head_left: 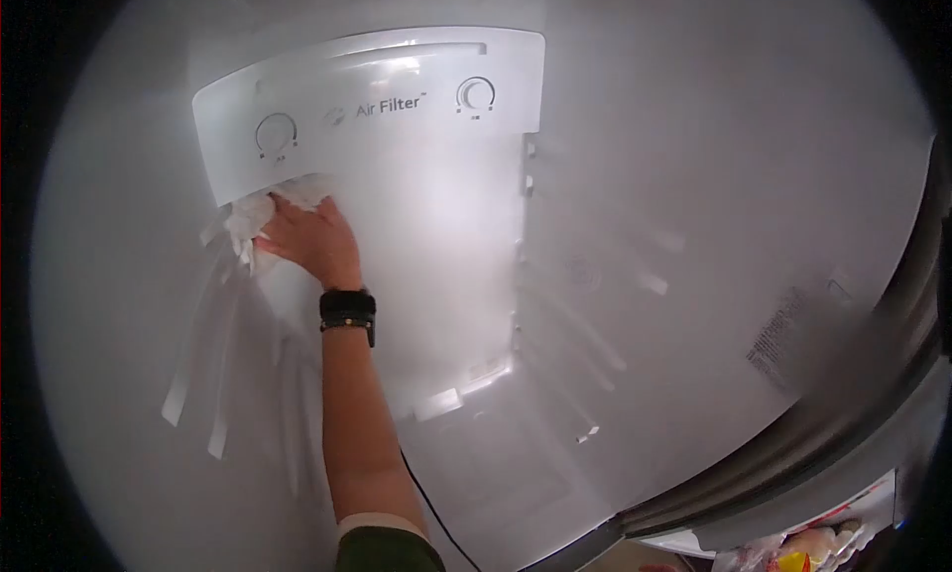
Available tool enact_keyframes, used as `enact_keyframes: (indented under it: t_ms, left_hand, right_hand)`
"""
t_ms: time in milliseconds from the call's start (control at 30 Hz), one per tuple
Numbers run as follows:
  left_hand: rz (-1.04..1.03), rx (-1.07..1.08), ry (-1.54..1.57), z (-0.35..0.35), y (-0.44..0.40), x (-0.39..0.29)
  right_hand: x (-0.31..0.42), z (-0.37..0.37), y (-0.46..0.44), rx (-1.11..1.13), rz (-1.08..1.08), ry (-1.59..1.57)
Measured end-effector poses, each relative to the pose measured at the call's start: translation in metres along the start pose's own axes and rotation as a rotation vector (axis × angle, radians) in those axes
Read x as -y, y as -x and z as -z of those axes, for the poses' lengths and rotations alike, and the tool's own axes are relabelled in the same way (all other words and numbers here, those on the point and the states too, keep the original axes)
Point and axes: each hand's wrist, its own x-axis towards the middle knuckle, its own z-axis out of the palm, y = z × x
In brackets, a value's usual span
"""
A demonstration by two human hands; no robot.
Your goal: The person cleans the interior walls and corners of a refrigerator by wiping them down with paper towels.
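Observation:
My right hand (315, 243) presses a crumpled white cloth (250, 218) against the inner wall of a fridge, at the lower left edge of a white panel (367, 86) marked "Air Filter". Its fingers are bent over the cloth, and part of the cloth shows above them under the panel's edge. Around the wrist sit a black band (347, 304) and a dark beaded bracelet. Two round dials, a left one (276, 134) and a right one (476, 96), are on the panel. My left hand does not show.
Ridged shelf supports (188, 364) run down the left wall, with others on the right wall. A printed label (775, 329) is at the right. The door seal (764, 453) curves along the lower right, with packaged items (803, 547) beyond. A thin black cable (428, 501) hangs beside the forearm.

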Motion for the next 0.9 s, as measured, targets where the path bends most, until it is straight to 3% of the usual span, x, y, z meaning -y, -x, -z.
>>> enact_keyframes:
  t_ms: [100,167,267,367,667,767,900]
  left_hand:
    - [-0.178,0.361,-0.142,0.017,0.026,-0.016]
    - [-0.345,0.446,-0.059,0.014,0.062,-0.017]
    - [-0.379,0.482,0.116,0.016,0.072,-0.017]
    - [-0.386,0.595,0.093,0.019,0.056,-0.030]
    - [-0.506,0.422,0.320,0.001,0.058,-0.108]
    - [-0.452,0.488,0.278,0.004,0.059,-0.116]
    - [-0.575,0.491,0.308,-0.003,0.074,-0.119]
  right_hand:
    - [0.000,-0.007,-0.008,0.071,-0.014,-0.037]
    - [0.005,-0.013,-0.014,0.106,-0.025,-0.014]
    - [0.001,-0.017,-0.023,0.160,-0.025,0.036]
    - [-0.014,-0.016,-0.027,0.177,-0.075,-0.001]
    - [-0.057,-0.011,-0.017,0.138,-0.116,-0.051]
    - [-0.053,-0.011,-0.014,0.095,-0.113,-0.011]
    - [-0.055,-0.018,-0.010,0.054,-0.124,-0.039]
